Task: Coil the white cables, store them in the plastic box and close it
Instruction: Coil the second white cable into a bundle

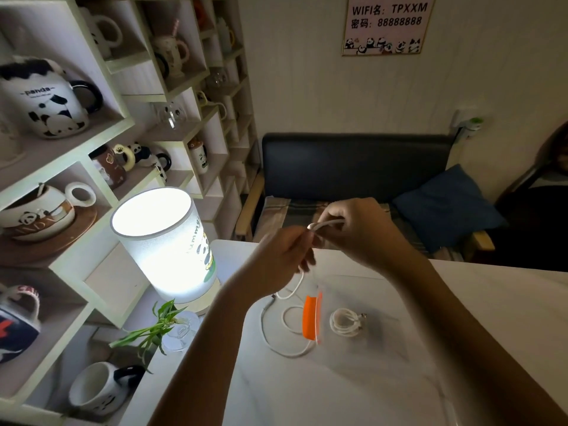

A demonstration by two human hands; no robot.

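Both hands raised above the white counter (384,379). My right hand (359,232) pinches a short bend of the thin white cable (293,290) between its fingers (333,215); my left hand (282,253) closes on the same cable just below, fingers curled round it. From there the cable hangs to the counter and trails in loose loops, one passing under the orange edge.

A second white cable, already coiled (345,325), lies inside the clear plastic box with the orange latch (312,318). The box walls are nearly invisible; only the orange strip reads clearly. Cannot tell where the lid stands.

Hands slightly blurred; the exact contact of the left fingertips is hidden.

Writing: framed wall sign (388,24) reads "WIFI名: TPXXM, 密码: 88888888". White mug (46,103) on the shelf reads "panda". Glowing cylindrical lamp (166,250) bears partial lettering, unreadable.
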